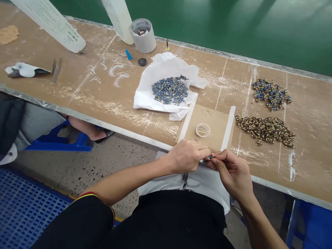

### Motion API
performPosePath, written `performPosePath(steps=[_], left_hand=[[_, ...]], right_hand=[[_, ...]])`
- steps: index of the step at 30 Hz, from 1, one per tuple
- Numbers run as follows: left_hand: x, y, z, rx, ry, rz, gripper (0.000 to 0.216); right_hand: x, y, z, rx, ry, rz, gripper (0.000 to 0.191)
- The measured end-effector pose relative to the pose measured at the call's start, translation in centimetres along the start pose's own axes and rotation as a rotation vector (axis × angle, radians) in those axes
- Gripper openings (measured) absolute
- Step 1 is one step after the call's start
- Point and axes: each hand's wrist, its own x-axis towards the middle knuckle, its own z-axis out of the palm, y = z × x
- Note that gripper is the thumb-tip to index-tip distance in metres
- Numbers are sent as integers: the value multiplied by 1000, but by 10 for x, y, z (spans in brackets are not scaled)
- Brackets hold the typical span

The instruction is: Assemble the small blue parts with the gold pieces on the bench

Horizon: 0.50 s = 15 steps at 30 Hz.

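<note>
My left hand and my right hand meet at the near edge of the workbench, fingers pinched together on one tiny blue part held between them. Just beyond the hands lies a cardboard pad with a small clear round dish on it. A heap of small blue and yellow parts rests on a white plastic sheet further back.
At the right lie a blue pile and a brown pile of small parts. A tape roll, two white bottles, a blue cap and a black disc stand at the back. Another person's sandalled foot shows under the bench.
</note>
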Motion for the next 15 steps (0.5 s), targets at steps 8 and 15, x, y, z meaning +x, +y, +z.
performPosePath(steps=[8, 15], left_hand=[[0, -1, 3, 0, 18, 4, 8], [-6, 7, -27, -805, -53, -116, 28]], right_hand=[[3, -2, 3, -19, 10, 1, 14], [-3, -8, -3, 205, -42, -32, 10]])
